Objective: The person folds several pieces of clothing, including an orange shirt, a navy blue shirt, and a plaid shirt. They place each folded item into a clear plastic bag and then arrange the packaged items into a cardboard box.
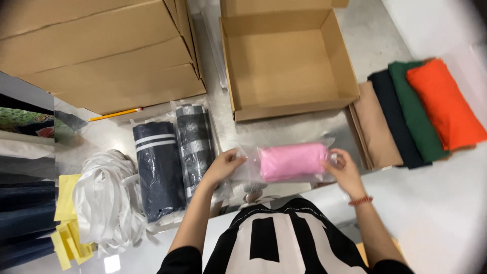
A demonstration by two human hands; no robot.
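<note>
Bench [431, 213], pale and glossy, runs across the whole frame; the widest bare stretch lies lower right, below the folded cloths.

Stack of flat cardboard cartons [101, 50] fills the upper left, its lower edge just above a yellow pencil [115, 114].

Open cardboard box [284, 109], upper centre, interior bare; its front wall stands just above the hands, with a narrow strip of bench between.

Four folded cloths at right, overlapping edge on edge: tan [375, 132], dark navy [395, 122], green [418, 116], orange [444, 104]. The tan one touches the box's right corner.

Left of centre: white tangled tape [106, 203], a navy bagged roll with white stripes [158, 172] and a checked bagged roll [195, 147], side by side and touching. Yellow slips [66, 223] at the lower left edge.

Pink folded garment in a clear bag [291, 161], centre of frame, lying crosswise just in front of the box.

Left hand [225, 165] pinches the bag's left end, fingers closed on the plastic. Right hand [344, 170] grips the right end, fingers curled around it; red cord at the wrist.
</note>
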